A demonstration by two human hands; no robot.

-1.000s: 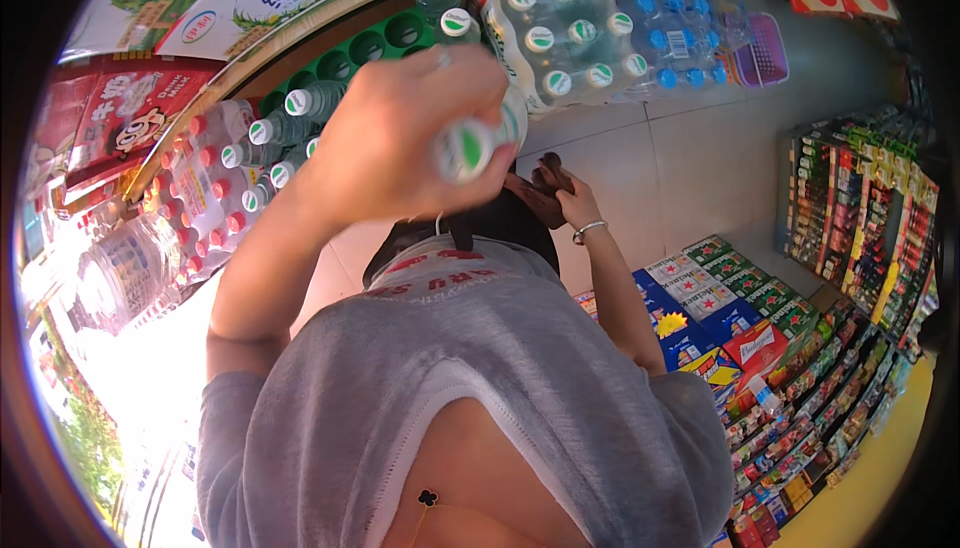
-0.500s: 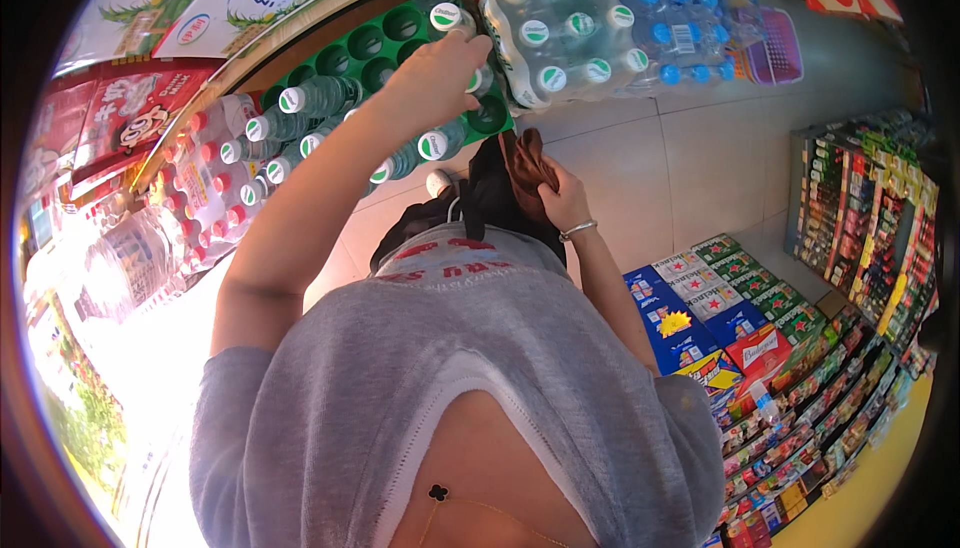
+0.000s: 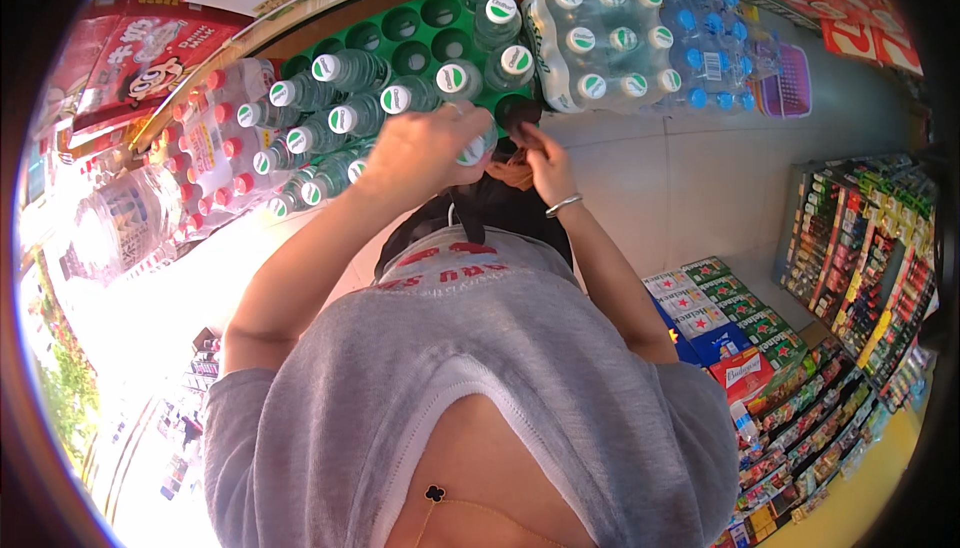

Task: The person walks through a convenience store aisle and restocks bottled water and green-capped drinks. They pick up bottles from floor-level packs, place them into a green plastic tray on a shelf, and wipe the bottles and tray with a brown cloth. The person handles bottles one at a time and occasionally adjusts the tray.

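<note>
At the tray's near edge, in front of the waist: L hand curled round a clear bottle w/ white-and-green cap; R hand narrow, gripping a brown cloth. Key relation: held bottle lies btw. the two hands, at the L hand's inner (R) side, cloth just to its R; L hand is nearer, being in contact. R hand appears apart from the bottle, though the overlap w/ cloth is hard to read. Long axis: cap faces up toward the viewer; body mostly hidden by L hand, so exact tilt can't be told. Green tray lies beyond both hands, incl. bare cells at its far side. Capped bottles stand in it, just beyond L hand. Dark round patch adj. to R fingertips: cell or cloth, can't tell. Shrink-wrapped pack is beyond R hand, well apart from it.
</note>
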